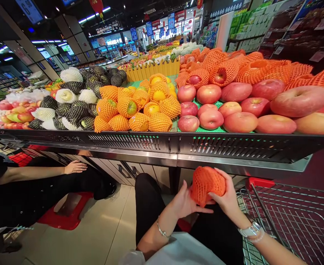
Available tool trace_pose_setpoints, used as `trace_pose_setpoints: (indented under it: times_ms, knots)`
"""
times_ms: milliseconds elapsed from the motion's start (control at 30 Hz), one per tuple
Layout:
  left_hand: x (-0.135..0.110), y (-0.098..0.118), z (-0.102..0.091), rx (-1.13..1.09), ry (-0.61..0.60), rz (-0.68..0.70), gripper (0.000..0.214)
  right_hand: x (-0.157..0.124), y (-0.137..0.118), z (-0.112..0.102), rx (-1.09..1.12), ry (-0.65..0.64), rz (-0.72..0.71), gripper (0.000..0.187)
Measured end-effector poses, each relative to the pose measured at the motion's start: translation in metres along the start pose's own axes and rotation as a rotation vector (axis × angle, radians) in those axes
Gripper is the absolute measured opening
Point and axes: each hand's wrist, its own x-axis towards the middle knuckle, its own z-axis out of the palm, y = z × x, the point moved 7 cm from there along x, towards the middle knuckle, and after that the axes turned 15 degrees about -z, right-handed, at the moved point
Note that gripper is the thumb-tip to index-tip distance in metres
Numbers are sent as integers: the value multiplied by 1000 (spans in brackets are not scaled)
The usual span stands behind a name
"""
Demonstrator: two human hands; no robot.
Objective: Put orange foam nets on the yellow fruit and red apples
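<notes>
Below the front rail of a fruit display, both my hands hold one fruit wrapped in an orange foam net [207,184]. My left hand [184,203] cups it from below on the left, a bracelet on that wrist. My right hand [226,197] grips its right side, fingers curled over the net, a watch on the wrist. The fruit inside the net is hidden. Directly above, on green matting, lie bare red apples [210,118], and netted apples [219,75] are piled behind them.
A wire shopping cart [294,221] with a red handle stands at my right. Netted oranges [140,106] and dark and white netted fruit [73,105] fill the display's left part. Another person in black sits at left, hand [75,167] on knee, beside a red stool [62,217].
</notes>
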Motion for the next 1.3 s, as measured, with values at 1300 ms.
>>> trace_pose_setpoints:
  times_ms: [1300]
  knots:
    - [-1, -8, -24, -187, 235, 176, 70, -12, -2, 27, 266, -284, 26, 54]
